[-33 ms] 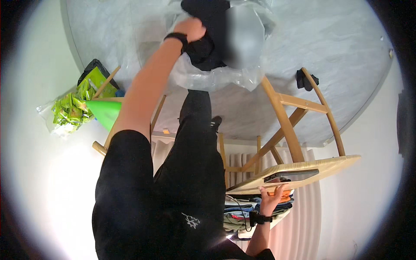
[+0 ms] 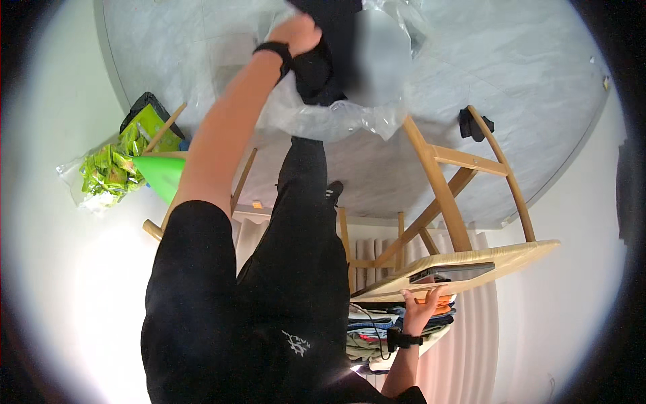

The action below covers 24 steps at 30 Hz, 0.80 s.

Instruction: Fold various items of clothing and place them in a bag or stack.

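My left hand (image 2: 297,35), with a black band at the wrist, is stretched out at the top of the view. Its fingers are closed on black cloth (image 2: 336,40), which hangs down past the hand into a clear plastic bag (image 2: 316,124). The hand is a little blurred, and the cloth's top runs out of view. At the lower right my right hand (image 2: 420,313), wearing a black strap, touches the near edge of a wooden table (image 2: 518,254). Its fingers are spread, with nothing held in them. Close by on the tabletop lies a flat dark device (image 2: 464,273).
On the left, a green chair (image 2: 161,175) stands beside a clear bag of green packets (image 2: 108,172). Folded clothes (image 2: 370,330) are stacked beneath the table's near edge. Small dark items (image 2: 476,124) lie on the grey floor (image 2: 552,74) by the table's legs.
My left hand has shifted slightly farther away, and the black cloth has risen a little with it. My right hand stays at the table edge.
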Available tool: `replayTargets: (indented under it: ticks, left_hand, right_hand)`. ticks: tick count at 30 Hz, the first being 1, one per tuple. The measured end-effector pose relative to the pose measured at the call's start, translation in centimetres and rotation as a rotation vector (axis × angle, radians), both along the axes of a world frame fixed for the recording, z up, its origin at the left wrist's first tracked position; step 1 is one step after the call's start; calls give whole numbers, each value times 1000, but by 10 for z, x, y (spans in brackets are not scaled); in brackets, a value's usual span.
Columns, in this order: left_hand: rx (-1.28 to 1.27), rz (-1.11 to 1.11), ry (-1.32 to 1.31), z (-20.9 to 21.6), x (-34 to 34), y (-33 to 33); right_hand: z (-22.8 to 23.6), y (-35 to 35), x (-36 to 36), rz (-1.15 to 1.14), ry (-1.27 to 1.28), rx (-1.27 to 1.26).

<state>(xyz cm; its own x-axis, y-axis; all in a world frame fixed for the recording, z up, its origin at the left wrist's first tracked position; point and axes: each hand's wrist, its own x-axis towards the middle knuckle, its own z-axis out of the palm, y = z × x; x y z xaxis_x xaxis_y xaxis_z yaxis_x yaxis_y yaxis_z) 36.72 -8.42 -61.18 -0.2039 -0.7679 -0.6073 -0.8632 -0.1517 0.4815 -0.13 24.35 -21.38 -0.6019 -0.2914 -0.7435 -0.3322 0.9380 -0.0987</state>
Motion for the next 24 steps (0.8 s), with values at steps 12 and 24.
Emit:
replayTargets:
  ticks: [12, 24]
  left_hand:
    - [73, 188, 265, -36, -27, 35]
    - [163, 492, 438, -52, -96, 99]
  right_hand:
    - [-2, 9, -4, -38, 3, -34]
    - [-2, 6, -2, -100, -67, -97]
